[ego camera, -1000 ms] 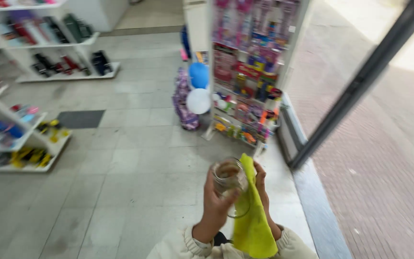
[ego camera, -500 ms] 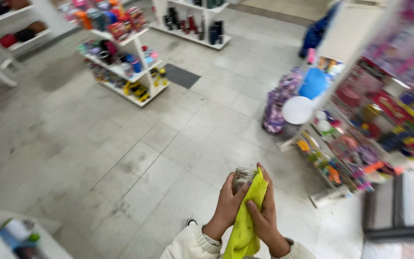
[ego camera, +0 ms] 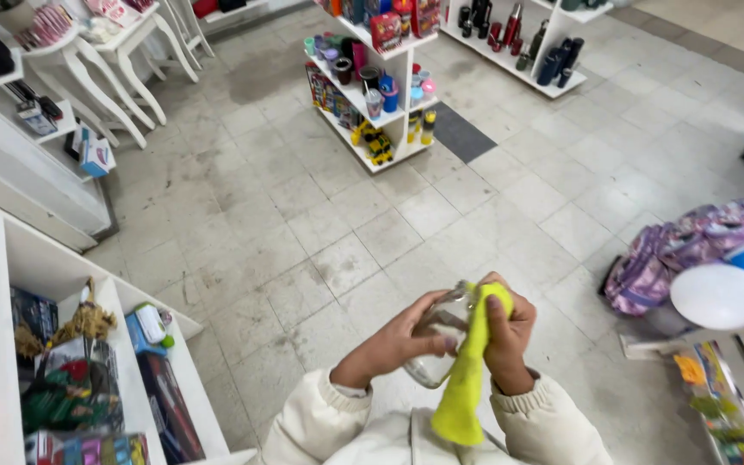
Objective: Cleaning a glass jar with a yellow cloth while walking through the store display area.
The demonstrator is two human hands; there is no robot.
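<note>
While both hands gripped it, left hand (ego camera: 406,340) holding the clear glass jar (ego camera: 441,331), right hand (ego camera: 510,336) pressing the yellow microfibre cloth (ego camera: 467,379), slippage risked breakage on the tiled floor (ego camera: 303,232).

Glass jar (ego camera: 437,331) mostly hidden by hands, yellow cloth (ego camera: 468,379); shelf items blurred.

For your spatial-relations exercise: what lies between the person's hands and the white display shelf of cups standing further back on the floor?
In the head view, only bare tiled floor lies between the hands, left hand, right hand, and the white display shelf.

One glass jar (ego camera: 441,331), one yellow cloth (ego camera: 467,379)
</note>
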